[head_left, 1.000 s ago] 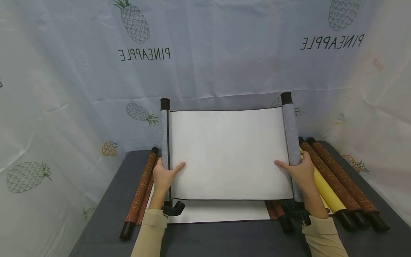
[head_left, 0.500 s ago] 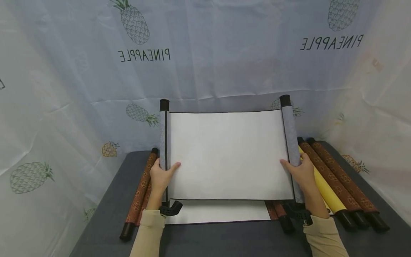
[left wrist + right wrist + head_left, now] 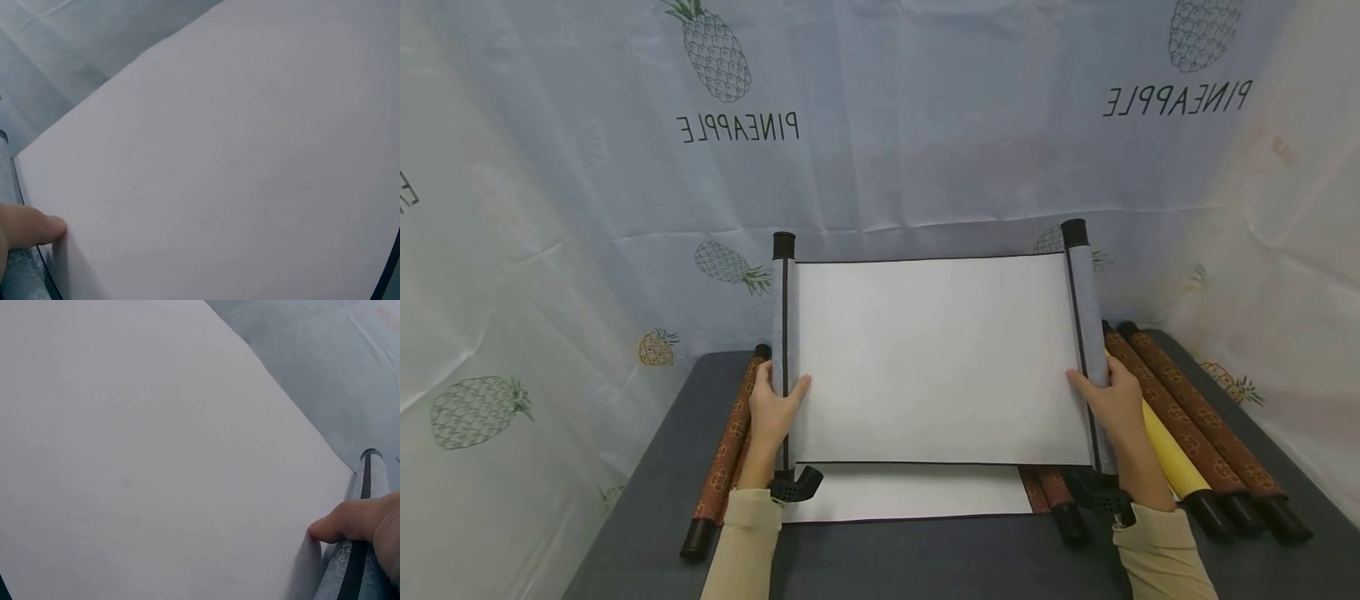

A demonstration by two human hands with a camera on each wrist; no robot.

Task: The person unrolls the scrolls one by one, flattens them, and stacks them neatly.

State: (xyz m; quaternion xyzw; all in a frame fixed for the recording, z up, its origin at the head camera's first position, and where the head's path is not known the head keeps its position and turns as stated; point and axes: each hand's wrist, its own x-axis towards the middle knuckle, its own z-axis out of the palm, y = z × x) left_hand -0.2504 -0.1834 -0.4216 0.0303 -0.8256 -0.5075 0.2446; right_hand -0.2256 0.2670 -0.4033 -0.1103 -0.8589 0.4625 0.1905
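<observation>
Head view — hands grip open scroll.

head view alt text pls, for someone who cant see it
A person's left hand and right hand grip the two rolled ends of a blank white scroll, held open above a dark table. Brown rolled scrolls and a yellow one lie beside it, before a pineapple-print curtain.

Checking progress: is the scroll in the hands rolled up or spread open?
Spread open: the scroll shows a wide blank sheet, left hand and right hand gripping its end rolls.
</observation>
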